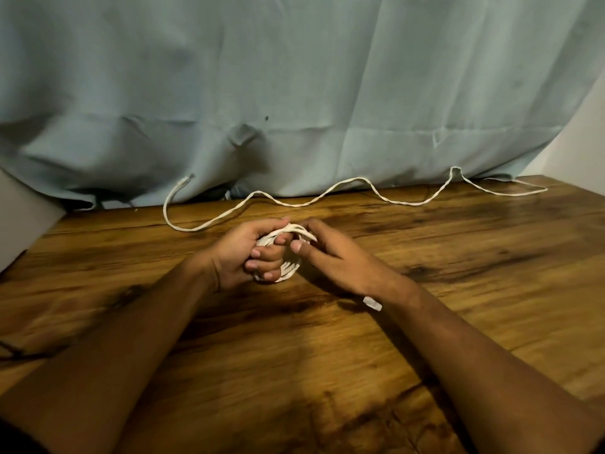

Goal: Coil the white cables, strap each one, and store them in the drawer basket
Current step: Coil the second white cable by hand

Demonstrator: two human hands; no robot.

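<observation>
Nearest, two bare forearms reach in over the wooden table (458,244). A thin dark cord (16,353), blurred, lies at the near left edge. A small white strip (372,304) lies on the tabletop, touching the near side of the right wrist.

At mid-table the left hand (242,257) grips the coiled white cable (286,273). Its fingers are curled through the coil's middle and hide most of the windings. The right hand (330,257) meets the coil from the right. Its fingers curl over the far rim, its thumb sits on the near side, and it holds the upper strands.

Farther back, a loose white cable (347,182) snakes from left to right along the far edge of the table, near the left hand but apart from it. One end (187,179) stands raised at far left.

Behind it, a creased blue-grey cloth (294,77) hangs to the table's far edge and hides whatever stands behind.
</observation>
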